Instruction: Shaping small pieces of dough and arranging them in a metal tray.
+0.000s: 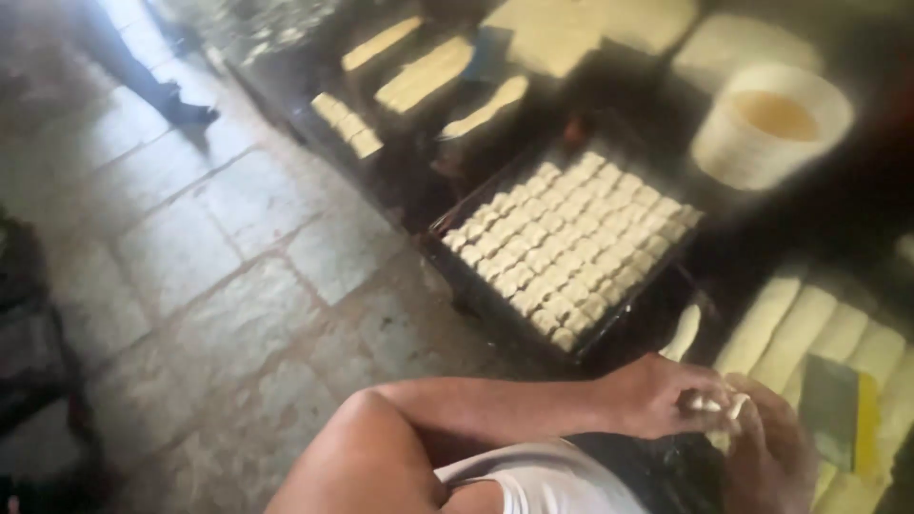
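Observation:
The view is blurred. My left hand (662,395) reaches across from the lower middle, its fingers pinched on a small pale dough piece (716,407). My right hand (773,452) is cupped against the same piece from the right. Just above the hands lies a dark tray (447,249) filled with rows of several small cut dough pieces (571,247). Long dough rolls (795,328) lie side by side to the right of the hands.
A white bucket (738,157) holding yellowish liquid stands at the upper right. More dough strips (424,74) and slabs lie at the top. A green and yellow flat tool (838,411) rests on the rolls. Another person's foot (186,112) stands on the stone floor (209,276).

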